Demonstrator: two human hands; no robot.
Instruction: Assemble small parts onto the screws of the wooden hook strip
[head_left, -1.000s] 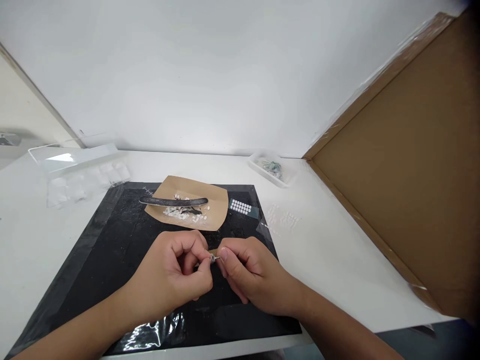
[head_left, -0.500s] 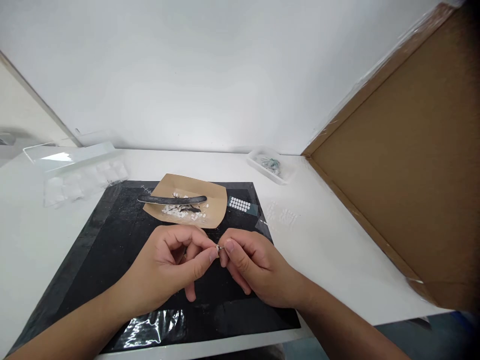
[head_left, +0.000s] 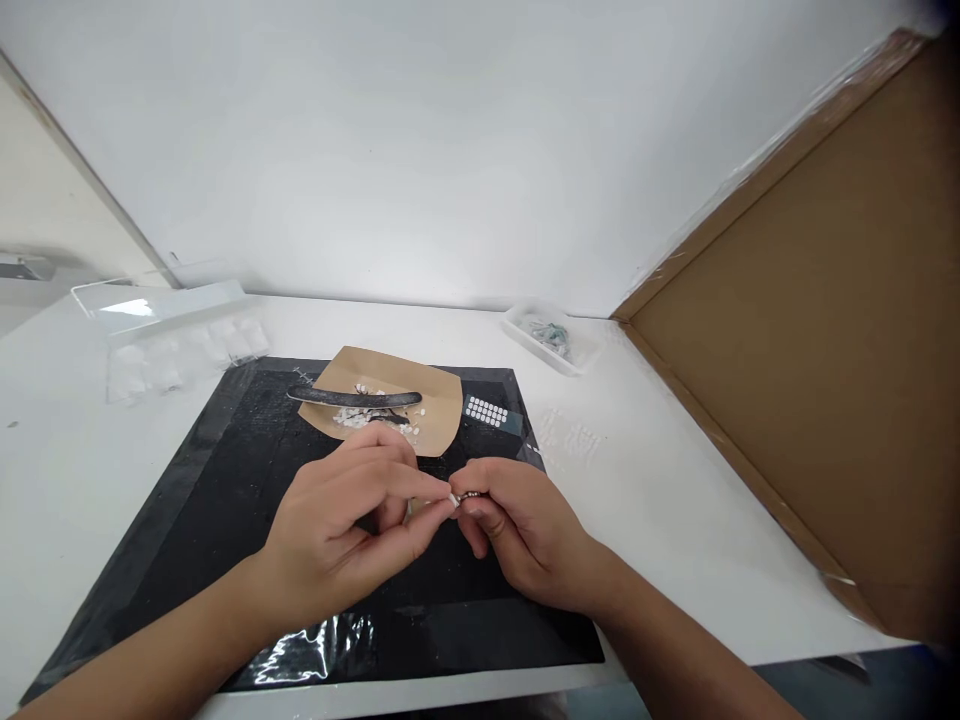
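Note:
My left hand [head_left: 356, 520] pinches a tiny white piece [head_left: 454, 500] between thumb and forefinger. Its other fingers are bent beneath and behind. Directly opposite, my right hand [head_left: 525, 525] is closed around a small silvery piece with a row of shiny dots [head_left: 471, 495]. The two pieces meet or nearly meet at the fingertips; whether they are joined I cannot tell. Both hands are over a black mat [head_left: 420, 620]. Just beyond them lies a brown paper tray [head_left: 442, 400] with white bits [head_left: 349, 416] in it and a curved black nail file [head_left: 352, 398] across it.
A dark strip with rows of white dots [head_left: 487, 411] lies right of the paper. Farther back is a white dish [head_left: 551, 340] of small bits. Clear plastic packs [head_left: 187, 355] lie at left. A cardboard panel [head_left: 810, 330] stands at right.
Both hands have shifted slightly right in view. My right fingers have turned, and more of the silvery piece shows. The left fingers have straightened along the pinch.

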